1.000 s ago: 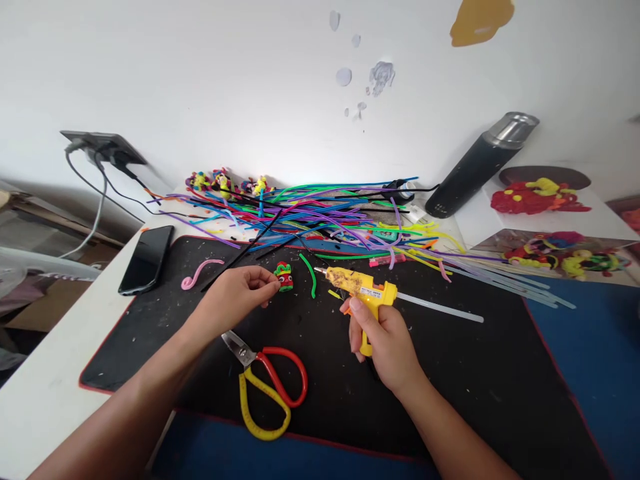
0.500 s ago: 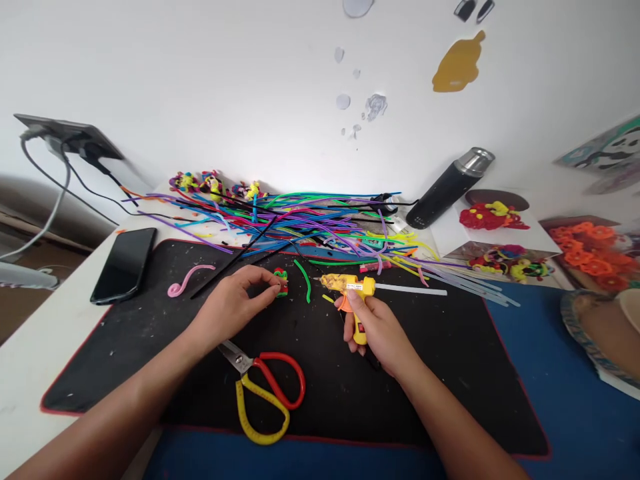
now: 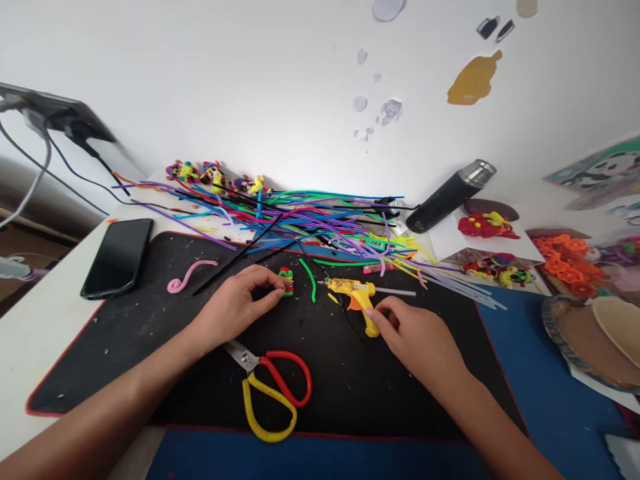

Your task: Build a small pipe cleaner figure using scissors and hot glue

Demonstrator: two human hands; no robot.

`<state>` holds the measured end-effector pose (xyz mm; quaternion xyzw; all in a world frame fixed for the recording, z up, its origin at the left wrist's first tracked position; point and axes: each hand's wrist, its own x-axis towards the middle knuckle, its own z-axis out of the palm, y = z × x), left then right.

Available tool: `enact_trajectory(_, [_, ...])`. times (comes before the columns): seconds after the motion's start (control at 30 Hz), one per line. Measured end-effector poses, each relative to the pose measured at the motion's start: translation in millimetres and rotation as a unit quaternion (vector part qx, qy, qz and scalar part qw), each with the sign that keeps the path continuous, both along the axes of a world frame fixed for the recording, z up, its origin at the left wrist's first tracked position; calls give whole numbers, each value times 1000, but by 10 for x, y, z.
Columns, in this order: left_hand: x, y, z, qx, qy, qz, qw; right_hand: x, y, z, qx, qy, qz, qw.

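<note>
My left hand (image 3: 246, 303) is closed, thumb and fingertips pinching the edge of a small red and green pipe-cleaner piece (image 3: 287, 283). A yellow glue gun (image 3: 352, 291) with an orange trigger and a clear glue stick in its back lies on the black mat. My right hand (image 3: 417, 333) is at its handle, the thumb tip against it and the fingers loosened apart; the other fingertips are partly hidden. Between the hands a short green pipe cleaner (image 3: 310, 281) lies curved. Scissors (image 3: 270, 387) with red and yellow handles lie nearer me, blade tips hidden under my left wrist.
A curled pink pipe cleaner (image 3: 187, 279) and a phone (image 3: 119, 259) are at the left. Along the wall spreads a heap of coloured pipe cleaners (image 3: 320, 223), with small figures (image 3: 214, 177) behind. A black flask (image 3: 450, 195) and a basket (image 3: 565, 353) stand at the right.
The glue gun has come down onto the mat. My right hand has loosened its grip and drawn back to the right. My left hand keeps its pinch on the red and green piece.
</note>
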<state>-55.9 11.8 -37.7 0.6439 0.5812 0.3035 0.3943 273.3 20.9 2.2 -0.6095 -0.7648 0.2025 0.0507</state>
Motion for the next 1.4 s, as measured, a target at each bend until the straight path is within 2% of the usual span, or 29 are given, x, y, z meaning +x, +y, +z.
enact_trajectory(0.13, [-31,10,8,-13,-21,-12,1000,-169,-126,9,31,80,24,996])
enact_trajectory(0.23, [-60,18,14,-18,-30,-20,999,-453,-59,-38,34,92,61,993])
enact_trajectory(0.4, [-98,21,21,-20,-48,-34,998,-912,205,-99,10,-4,148,989])
enact_trajectory(0.53, [-104,30,22,-14,-40,-36,998,-1105,351,-107,15,-78,217,973])
enact_trajectory(0.67, [-114,44,15,-28,-47,-37,998,-1193,456,-124,13,-102,259,960])
enact_trajectory(0.93, [-126,62,38,-36,-49,-29,998,-1302,549,-142,8,-93,282,955])
enact_trajectory(1.03, [-149,43,106,-35,-32,6,999,-1317,535,-119,5,-104,282,954])
enact_trajectory(1.17, [-201,-3,169,-77,49,77,993,-1344,512,-84,7,-119,278,953])
enact_trajectory(1.4, [-146,-1,146,-157,93,50,982,-1404,494,-38,-2,-146,280,949])
